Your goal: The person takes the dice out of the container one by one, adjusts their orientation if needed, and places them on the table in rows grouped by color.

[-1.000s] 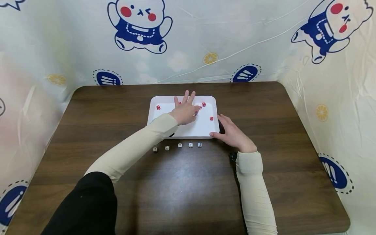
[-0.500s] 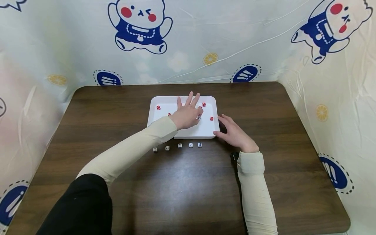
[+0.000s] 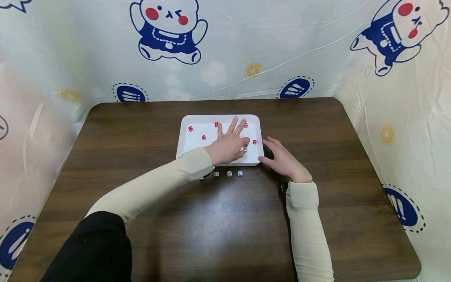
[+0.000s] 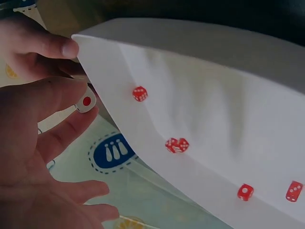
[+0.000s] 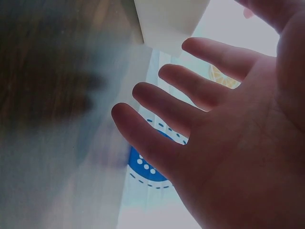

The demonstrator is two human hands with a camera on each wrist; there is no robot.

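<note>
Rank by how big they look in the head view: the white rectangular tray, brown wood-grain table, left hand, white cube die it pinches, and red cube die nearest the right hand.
1. Brown wood-grain table
2. White rectangular tray
3. Left hand
Smallest, too alike to rank: white die and red die.

Head: from above, forward and down, farthest off, over my table (image 3: 218, 227) | left wrist: close beside my left hand (image 4: 28, 143), facing into the tray (image 4: 214, 114) | right wrist: close at my right hand (image 5: 238, 138), tray perhaps at top | head and left wrist share: tray
</note>
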